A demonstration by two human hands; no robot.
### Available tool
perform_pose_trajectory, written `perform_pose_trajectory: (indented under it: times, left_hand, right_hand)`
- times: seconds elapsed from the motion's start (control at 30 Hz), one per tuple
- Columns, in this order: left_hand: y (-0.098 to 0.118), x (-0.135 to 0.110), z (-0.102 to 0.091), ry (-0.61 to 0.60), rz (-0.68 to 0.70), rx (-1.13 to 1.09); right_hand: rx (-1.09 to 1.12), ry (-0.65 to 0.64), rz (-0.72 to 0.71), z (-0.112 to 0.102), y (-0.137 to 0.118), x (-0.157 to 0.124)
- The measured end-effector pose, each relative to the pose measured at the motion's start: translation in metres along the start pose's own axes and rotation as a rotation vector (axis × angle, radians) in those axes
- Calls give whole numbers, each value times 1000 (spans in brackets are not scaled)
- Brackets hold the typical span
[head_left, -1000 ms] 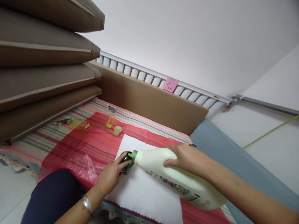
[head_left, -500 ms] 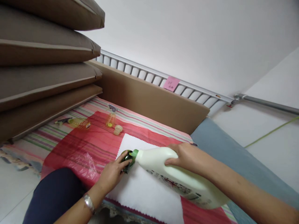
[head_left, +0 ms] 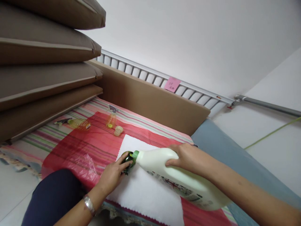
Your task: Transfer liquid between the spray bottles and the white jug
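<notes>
My right hand point(head_left: 187, 157) is wrapped round the upper side of a large pale-green detergent bottle point(head_left: 160, 160), which lies tilted with its green spout point(head_left: 134, 155) toward the left. The spout meets a small dark-green glossy container point(head_left: 128, 156); whether any liquid flows between them I cannot see. My left hand point(head_left: 113, 174) has its fingers closed over that container, hiding much of its shape. Beneath both is a white cloth point(head_left: 143, 193) with a zigzag edge. A translucent yellowish cap point(head_left: 118, 130) sits beyond the cloth.
A small spray bottle point(head_left: 111, 120) stands upright behind the cap, and another spray bottle point(head_left: 78, 123) lies on its side. Red plastic sheeting point(head_left: 77, 141) covers part of the striped cloth point(head_left: 50, 135). Stacked brown cushions point(head_left: 49, 75) rise at left; a brown board point(head_left: 145, 99) leans against the radiator point(head_left: 143, 75).
</notes>
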State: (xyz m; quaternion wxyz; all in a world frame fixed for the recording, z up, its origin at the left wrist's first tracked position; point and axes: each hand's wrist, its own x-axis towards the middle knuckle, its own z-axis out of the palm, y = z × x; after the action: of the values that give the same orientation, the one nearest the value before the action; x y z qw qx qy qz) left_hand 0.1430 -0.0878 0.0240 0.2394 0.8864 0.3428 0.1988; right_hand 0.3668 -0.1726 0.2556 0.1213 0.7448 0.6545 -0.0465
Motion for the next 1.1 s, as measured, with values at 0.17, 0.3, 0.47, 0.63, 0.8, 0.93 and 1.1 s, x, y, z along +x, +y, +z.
perform_pose_trajectory:
  times: [0.17, 0.3, 0.47, 0.63, 0.8, 0.93, 1.1]
  left_hand:
    - [-1, -1, 0, 7, 5, -10]
    - [-1, 0, 0, 9, 8, -10]
    - [1, 0, -1, 4, 3, 5]
    - [3, 0, -3, -1, -11, 0]
    - [2, 1, -2, -9, -21, 20]
    - [1, 1, -1, 7, -8, 14]
    - [1, 0, -1, 2, -5, -4]
  right_hand:
    - [1, 0, 4, 0, 0, 0]
    - [-9, -1, -2, 1, 0, 1]
    - [-3, -5, -9, 1, 1, 1]
    - [-19, -9, -15, 1, 0, 2]
    - [-29, -1, -21, 1, 1, 2]
    - [-31, 0, -15, 3, 3, 4]
    - [-23, -14, -9, 1, 1, 3]
